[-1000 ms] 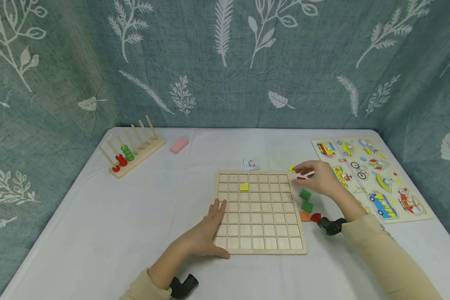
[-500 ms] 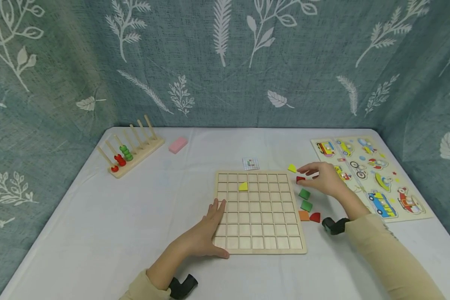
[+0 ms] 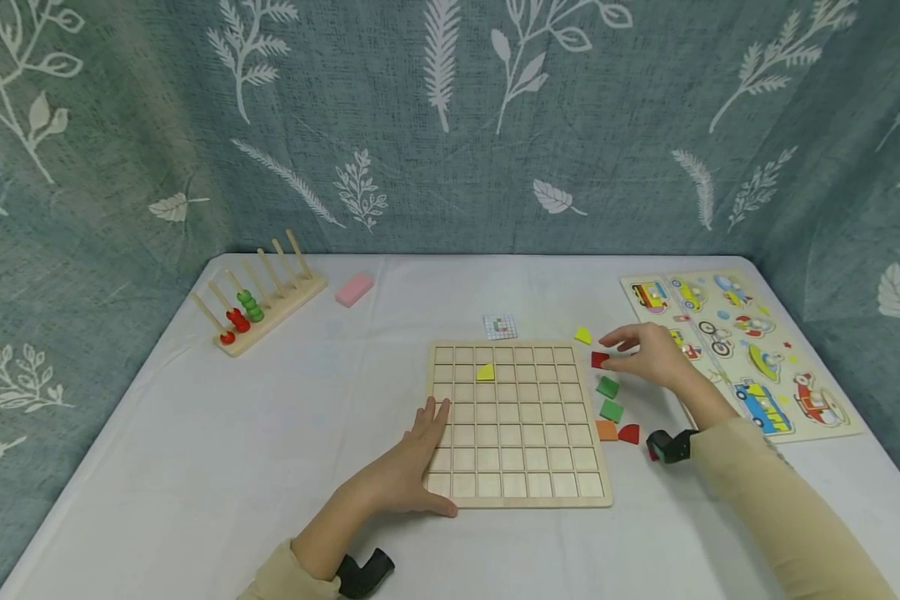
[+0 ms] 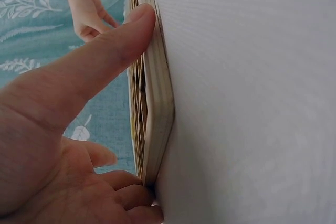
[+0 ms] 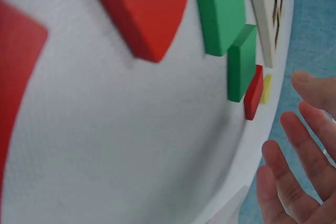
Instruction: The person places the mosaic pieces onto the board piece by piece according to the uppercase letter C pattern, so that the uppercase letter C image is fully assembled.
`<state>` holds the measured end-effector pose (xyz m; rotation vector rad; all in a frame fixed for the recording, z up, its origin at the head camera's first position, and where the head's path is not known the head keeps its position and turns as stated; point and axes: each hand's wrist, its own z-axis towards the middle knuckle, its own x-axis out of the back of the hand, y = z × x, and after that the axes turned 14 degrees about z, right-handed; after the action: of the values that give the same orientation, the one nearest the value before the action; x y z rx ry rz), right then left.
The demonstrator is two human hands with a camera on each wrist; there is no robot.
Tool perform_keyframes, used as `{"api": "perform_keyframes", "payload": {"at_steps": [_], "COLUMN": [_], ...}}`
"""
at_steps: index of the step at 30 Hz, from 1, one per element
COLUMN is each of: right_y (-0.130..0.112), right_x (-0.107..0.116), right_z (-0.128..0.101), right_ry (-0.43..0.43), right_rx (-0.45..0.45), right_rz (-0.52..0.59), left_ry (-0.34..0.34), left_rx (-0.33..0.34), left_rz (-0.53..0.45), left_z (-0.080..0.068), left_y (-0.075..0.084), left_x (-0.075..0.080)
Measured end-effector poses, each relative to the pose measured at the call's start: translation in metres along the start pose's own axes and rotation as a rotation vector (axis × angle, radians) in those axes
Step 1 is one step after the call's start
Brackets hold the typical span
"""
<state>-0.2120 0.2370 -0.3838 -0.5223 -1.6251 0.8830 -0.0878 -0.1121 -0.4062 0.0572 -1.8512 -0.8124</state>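
Observation:
A wooden grid board (image 3: pixel 525 502) lies flat on the white tabletop. One yellow piece (image 3: pixel 485 372) sits in a cell near its upper left. My left hand (image 3: pixel 412 467) rests along the board's left side, fingers spread, and in the left wrist view the thumb (image 4: pixel 139 22) lies over the board's edge. To the right of the board, my right hand (image 3: pixel 648 358) hovers with loosely bent fingers and nothing between them. A red piece (image 3: pixel 598 360) lies just by its thumb, and another yellow piece (image 3: pixel 582 335) lies beyond. Two green pieces (image 5: pixel 242 64) are nearer, by the board's right edge.
An orange square (image 3: pixel 607 430) and a red piece (image 3: pixel 629 434) lie lower right of the board. A small pattern card (image 3: pixel 501 327) is behind it. A pegged bead stand (image 3: pixel 270 312) and pink block (image 3: pixel 355 289) stand far left; a vehicle picture puzzle (image 3: pixel 787 333) lies right.
My right hand has drawn slightly to the right, off the yellow and red pieces by the board, which now show more fully. My left hand stays at the board's edge.

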Motion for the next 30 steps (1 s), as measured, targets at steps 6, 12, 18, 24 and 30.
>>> {"api": "perform_keyframes", "payload": {"at_steps": [6,12,18,24,30], "right_y": [0.003,0.007,0.008,0.007,0.006], "right_x": [0.0,-0.001,-0.003,-0.005,-0.005], "right_z": [0.001,0.004,0.007,0.01,0.012], "right_ry": [-0.025,-0.042,-0.053,-0.05,-0.043], "right_rx": [-0.063,-0.101,-0.102,-0.11,-0.126], "right_rz": [-0.025,-0.061,-0.082,-0.086,-0.084], "left_ry": [0.0,-0.002,-0.001,0.0,0.001], "left_rx": [-0.003,-0.001,0.011,0.014,0.007], "left_rz": [-0.004,-0.005,-0.013,-0.011,-0.006], "left_z": [0.0,0.0,0.001,0.001,0.001], "left_y": [0.0,0.0,0.0,-0.002,-0.002], "left_x": [-0.001,-0.002,-0.002,-0.002,-0.001]}}
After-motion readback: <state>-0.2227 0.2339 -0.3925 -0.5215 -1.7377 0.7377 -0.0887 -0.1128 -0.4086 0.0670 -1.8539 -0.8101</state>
